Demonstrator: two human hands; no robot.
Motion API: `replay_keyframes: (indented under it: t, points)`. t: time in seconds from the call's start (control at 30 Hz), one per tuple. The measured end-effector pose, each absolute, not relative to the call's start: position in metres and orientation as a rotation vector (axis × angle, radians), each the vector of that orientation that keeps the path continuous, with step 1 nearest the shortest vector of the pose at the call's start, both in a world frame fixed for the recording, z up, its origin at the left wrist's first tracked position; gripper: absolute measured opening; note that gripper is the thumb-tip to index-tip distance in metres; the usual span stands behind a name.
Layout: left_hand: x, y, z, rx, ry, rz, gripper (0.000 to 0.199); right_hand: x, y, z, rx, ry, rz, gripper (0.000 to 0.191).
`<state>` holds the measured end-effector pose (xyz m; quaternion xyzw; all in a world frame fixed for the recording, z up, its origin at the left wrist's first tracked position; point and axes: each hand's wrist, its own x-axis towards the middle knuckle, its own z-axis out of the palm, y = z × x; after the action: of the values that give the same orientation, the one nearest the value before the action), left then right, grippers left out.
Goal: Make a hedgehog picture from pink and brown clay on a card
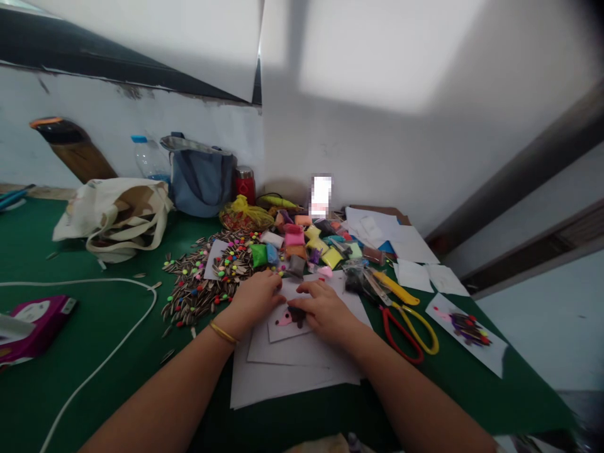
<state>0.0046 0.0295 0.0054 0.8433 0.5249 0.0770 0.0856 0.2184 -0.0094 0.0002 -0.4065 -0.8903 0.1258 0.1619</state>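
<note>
A small hedgehog figure, apparently of clay with a pink face and dark body, lies on a white card. My right hand is over the figure's right side, fingers apart, fingertips at the dark body and partly hiding it. On the card's upper left, my left hand rests with thumb and fingers slightly apart, holding nothing I can see. Beneath the card are larger white sheets. Just beyond my hands lie several coloured clay packets.
Striped sunflower seeds mixed with coloured balls spread at left. Red-handled scissors and a yellow cutter lie at right, near a card with a finished-looking hedgehog. Bags, a red flask and a white cable are around.
</note>
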Motion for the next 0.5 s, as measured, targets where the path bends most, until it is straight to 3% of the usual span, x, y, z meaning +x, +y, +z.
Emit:
replay_keyframes:
  t: [0.27, 0.5]
  points:
    - [0.006, 0.029, 0.007, 2.494, 1.578, 0.209, 0.019, 0.215, -0.012, 0.005, -1.138, -2.618, 0.382, 0.039]
    - [0.006, 0.028, 0.009, 2.473, 1.573, 0.199, 0.02, 0.221, -0.006, -0.006, -1.187, -2.464, 0.375, 0.05]
